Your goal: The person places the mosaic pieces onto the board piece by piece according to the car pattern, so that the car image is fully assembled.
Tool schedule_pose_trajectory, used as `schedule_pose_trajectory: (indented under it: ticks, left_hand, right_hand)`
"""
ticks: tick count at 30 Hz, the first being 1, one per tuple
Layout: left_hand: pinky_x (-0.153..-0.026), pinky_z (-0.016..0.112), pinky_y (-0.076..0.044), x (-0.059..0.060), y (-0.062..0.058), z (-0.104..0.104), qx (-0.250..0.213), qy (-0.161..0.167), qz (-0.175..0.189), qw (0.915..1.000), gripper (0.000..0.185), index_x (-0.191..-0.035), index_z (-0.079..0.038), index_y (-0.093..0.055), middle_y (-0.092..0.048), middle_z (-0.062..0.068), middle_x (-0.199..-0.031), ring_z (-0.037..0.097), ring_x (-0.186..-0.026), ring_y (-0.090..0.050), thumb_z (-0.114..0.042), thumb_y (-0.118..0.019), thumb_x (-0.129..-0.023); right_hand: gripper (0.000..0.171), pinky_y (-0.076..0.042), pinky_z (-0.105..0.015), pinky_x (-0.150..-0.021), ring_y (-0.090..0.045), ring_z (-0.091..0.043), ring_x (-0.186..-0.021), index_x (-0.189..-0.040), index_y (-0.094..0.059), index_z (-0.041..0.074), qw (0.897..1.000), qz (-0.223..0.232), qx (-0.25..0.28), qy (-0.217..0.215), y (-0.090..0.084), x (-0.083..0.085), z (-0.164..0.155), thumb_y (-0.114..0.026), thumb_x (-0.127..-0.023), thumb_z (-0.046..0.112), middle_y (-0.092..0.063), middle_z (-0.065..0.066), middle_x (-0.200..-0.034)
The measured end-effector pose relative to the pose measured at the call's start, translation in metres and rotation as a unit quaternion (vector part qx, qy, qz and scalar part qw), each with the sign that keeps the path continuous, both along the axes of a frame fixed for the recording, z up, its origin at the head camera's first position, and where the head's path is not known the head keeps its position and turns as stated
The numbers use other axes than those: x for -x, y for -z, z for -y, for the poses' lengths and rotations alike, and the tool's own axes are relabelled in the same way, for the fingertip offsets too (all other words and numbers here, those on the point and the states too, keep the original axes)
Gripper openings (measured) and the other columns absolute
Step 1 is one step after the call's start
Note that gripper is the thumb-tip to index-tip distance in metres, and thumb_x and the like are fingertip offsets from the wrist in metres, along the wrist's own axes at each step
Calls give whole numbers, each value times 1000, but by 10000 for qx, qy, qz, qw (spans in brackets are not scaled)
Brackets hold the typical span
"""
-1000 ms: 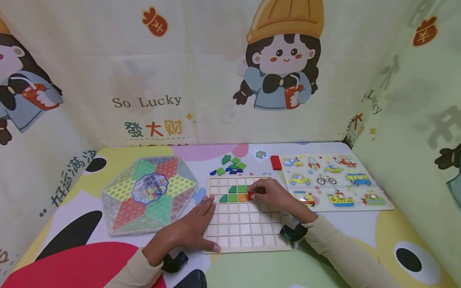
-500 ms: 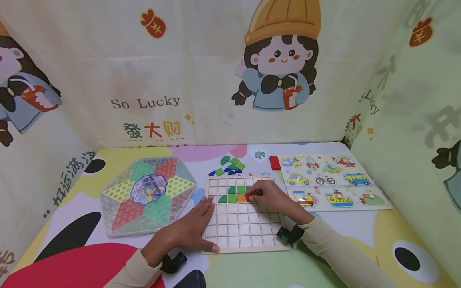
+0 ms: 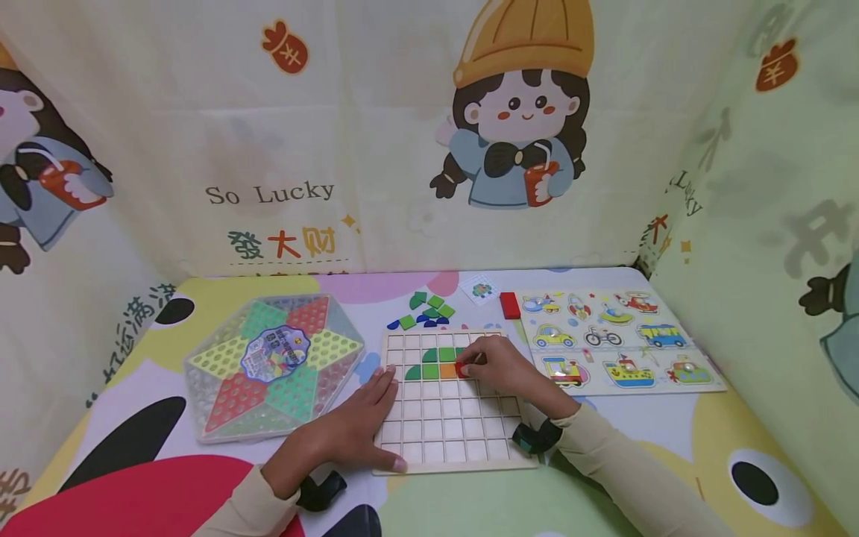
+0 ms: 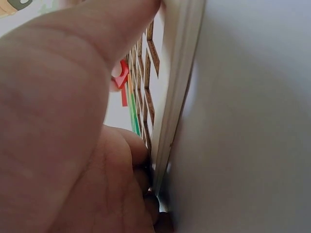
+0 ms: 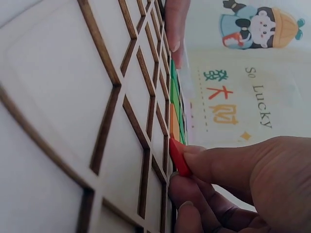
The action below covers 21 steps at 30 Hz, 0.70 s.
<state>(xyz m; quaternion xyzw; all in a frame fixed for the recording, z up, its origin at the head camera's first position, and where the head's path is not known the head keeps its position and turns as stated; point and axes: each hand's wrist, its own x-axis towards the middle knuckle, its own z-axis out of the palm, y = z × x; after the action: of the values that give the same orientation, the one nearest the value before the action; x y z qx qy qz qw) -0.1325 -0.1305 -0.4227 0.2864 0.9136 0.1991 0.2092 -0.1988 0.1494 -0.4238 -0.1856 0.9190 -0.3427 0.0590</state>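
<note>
**Red tile settles in beside the orange one**

The right hand (image 3: 502, 363) pinches the red tile (image 3: 462, 368) between thumb and fingertips, and over the last second it has barely shifted: the tile stays low at the grid cell just right of the orange tile (image 3: 447, 370). In the right wrist view the red tile (image 5: 179, 156) is tilted, one edge down on the wooden grid board (image 3: 450, 440), not yet flat. So the seating looks nearly done, by my reading. The left hand (image 3: 359, 425) keeps lying flat, fingers straight, pressing the board's left edge. Green tiles (image 3: 432, 362) sit unchanged in the row; loose pieces (image 3: 424, 309) wait beyond the board.
</note>
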Motion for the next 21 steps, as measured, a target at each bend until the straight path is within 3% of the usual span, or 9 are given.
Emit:
schedule_pose_trajectory:
  ticks: [7, 15, 21]
  left_hand:
    - [-114, 53, -14, -3, 0, 1, -43, 10, 30, 10000, 120, -154, 0, -14, 2, 13, -162, 31, -147, 6, -68, -71, -74]
    - [-114, 52, -13, -1, -1, -1, 16, -44, 22, 10000, 119, -155, -3, -13, 3, 10, -162, 29, -147, 7, -70, -69, -74]
    - [-114, 52, -13, -1, 0, 0, -38, -1, -4, 10000, 119, -155, -1, -14, 3, 11, -162, 30, -147, 6, -69, -70, -74]
  right_hand:
    - [12, -48, -29, -72, -54, -13, -80, -90, -78, 17, 9997, 135, -55, 187, 7, 1, 1, -75, -85, 6, -62, 9, -82]
    - [13, -47, -29, -67, -52, -12, -75, -84, -78, 16, 9996, -69, -176, 204, 2, 1, 2, -75, -84, 4, -61, 9, -81]
    - [11, -48, -28, -67, -54, -12, -76, -91, -77, 15, 9998, 48, -144, 134, 2, 3, 0, -72, -88, 5, -63, 9, -83]
